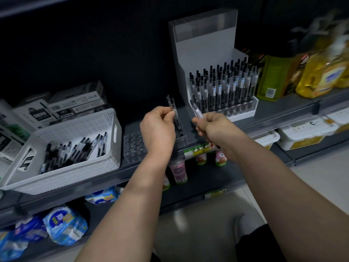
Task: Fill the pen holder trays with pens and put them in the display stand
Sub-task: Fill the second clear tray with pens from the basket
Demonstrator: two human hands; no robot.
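Note:
A clear pen holder tray [134, 146] with rows of round holes lies on the grey shelf, partly hidden under my wrists. My left hand [157, 127] pinches a black pen [174, 116] that stands tilted with its tip in a hole of the tray. My right hand [215, 127] grips a clear pen [196, 111] just right of it, above the tray. Behind stands the white display stand [204, 44], its front tier full of upright pens [222, 86]. A white basket [75, 129] on the left holds several loose pens [75, 150].
Pen boxes [75, 104] are stacked behind the basket. Yellow bottles [319, 74] stand right of the stand. Small bottles [178, 171] and blue tissue packs [64, 227] fill the lower shelves. A price label [200, 148] hangs on the shelf edge.

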